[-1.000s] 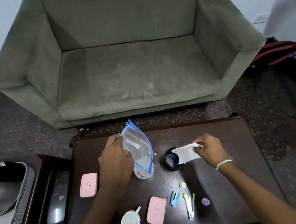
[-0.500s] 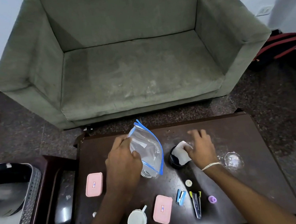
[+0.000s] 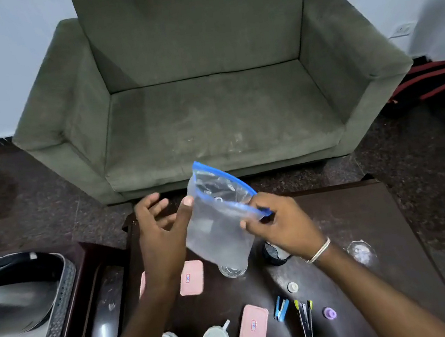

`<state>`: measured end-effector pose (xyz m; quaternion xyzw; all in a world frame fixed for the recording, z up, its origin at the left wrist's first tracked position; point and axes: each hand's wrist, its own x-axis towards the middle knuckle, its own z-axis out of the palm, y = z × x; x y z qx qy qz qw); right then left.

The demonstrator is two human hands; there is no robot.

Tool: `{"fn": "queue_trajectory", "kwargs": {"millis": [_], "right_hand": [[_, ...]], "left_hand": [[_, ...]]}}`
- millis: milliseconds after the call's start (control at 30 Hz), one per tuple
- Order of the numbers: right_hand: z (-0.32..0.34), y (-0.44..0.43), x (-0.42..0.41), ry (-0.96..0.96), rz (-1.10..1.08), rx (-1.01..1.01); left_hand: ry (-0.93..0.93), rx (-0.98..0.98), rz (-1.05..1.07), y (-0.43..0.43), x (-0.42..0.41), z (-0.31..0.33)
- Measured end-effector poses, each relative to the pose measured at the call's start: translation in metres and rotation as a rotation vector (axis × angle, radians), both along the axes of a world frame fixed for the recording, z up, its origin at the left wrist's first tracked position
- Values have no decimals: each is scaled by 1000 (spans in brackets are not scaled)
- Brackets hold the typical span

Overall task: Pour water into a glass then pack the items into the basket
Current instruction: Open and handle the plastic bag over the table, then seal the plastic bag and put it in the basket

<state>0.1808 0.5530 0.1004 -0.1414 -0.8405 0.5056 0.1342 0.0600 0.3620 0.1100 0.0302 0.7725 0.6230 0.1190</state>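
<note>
Far left, metal basket [image 3: 52,332] sits beside the dark counter [image 3: 367,218], well apart from the items. Left hand [image 3: 162,235] is spread wide, fingers loose, only the thumb tip touching the clear zip bag [image 3: 218,226]. Bag is lifted over the counter, tilted, blue seal up. Glass [image 3: 233,270] stands just under the bag's bottom edge. Right hand [image 3: 281,223] is closed, pinching the bag at its blue seal corner. Pink boxes, clips, small cups lie nearer the camera.

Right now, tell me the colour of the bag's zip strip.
Blue, on a clear bag; the head view shows it.
</note>
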Motion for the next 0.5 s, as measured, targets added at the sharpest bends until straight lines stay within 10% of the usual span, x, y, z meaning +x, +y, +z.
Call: {"fn": "queue_trajectory", "kwargs": {"millis": [167,300,500], "right_hand": [[25,42,-12,47,112,-401],[11,38,-14,113,-132,-775],[-28,15,-1,74,-228,-650]], "left_hand": [[-264,144,-441,-24,-20,-25],[-168,259,-303,-8,-10,-33],[-90,288,-289,2,4,-39]]}}
